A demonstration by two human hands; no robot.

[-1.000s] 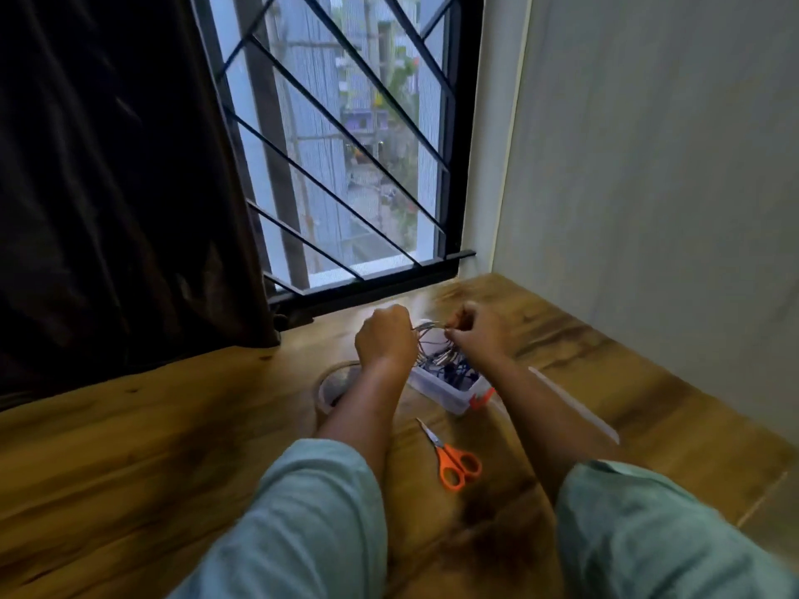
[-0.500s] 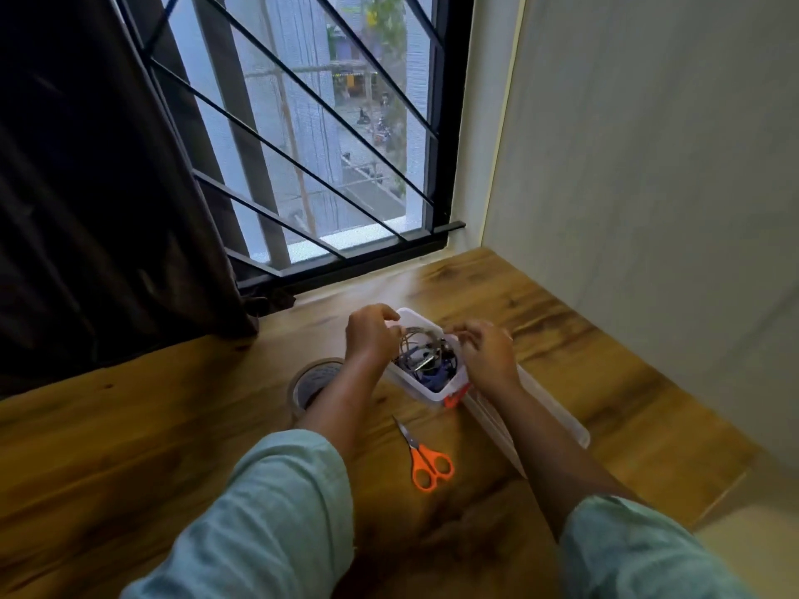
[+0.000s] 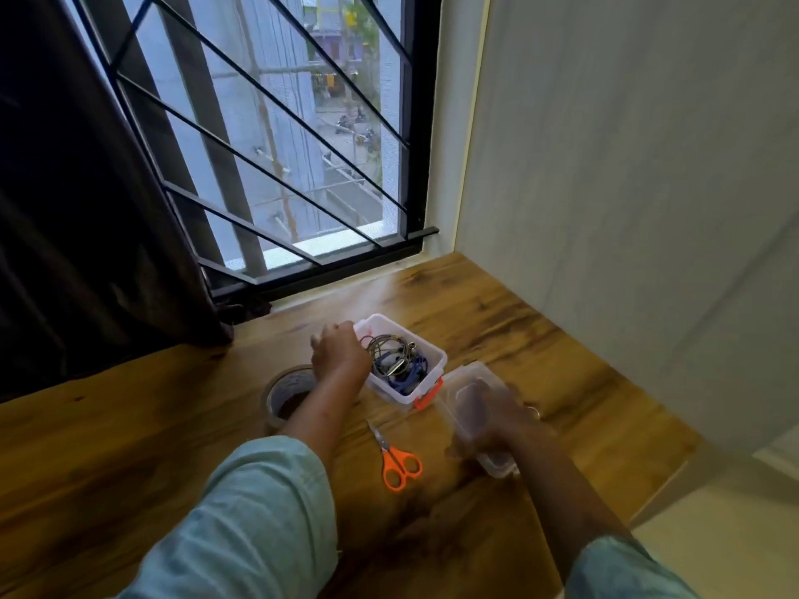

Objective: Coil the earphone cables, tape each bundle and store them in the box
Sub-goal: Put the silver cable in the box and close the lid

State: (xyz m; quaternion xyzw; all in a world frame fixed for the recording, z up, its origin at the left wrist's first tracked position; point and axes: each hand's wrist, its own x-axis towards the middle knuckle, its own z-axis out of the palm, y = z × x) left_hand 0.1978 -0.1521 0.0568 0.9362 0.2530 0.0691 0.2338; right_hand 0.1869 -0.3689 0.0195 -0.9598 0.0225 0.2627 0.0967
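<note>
Biggest worry first: the wooden table (image 3: 497, 322) is slick, so the box (image 3: 434, 361) could skate toward the window if the lid gets pushed on crooked. It sits mid-table, just right of the tape roll (image 3: 276, 389), and it's open on top. Next is the lid (image 3: 469, 373), clear plastic, right of the box and near its orange latch (image 3: 428, 395). If it comes down off-square I'd guess it catches one rim and tips the whole thing. The scissors (image 3: 395, 462) lie on the near side, apart from everything, though a sweeping forearm could knock them. Smallest troublemaker is the earphone cables (image 3: 389, 352): they're in the box in a loose-looking pile, grey loops over something blue, reaching about rim height. A loop sticking up could get pinched under the lid, or spring out. Can't see tape on any bundle from here, so no idea if they'll stay coiled.

Hands: the left hand (image 3: 339, 354) is on the left, far side of the box, knuckles up, fingers curled over the rim, looks like it's steadying it. The right hand (image 3: 493, 421) is badly motion-blurred. It has hold of the lid, with the fingers showing through the plastic, and its forearm reaches in from the near right.
</note>
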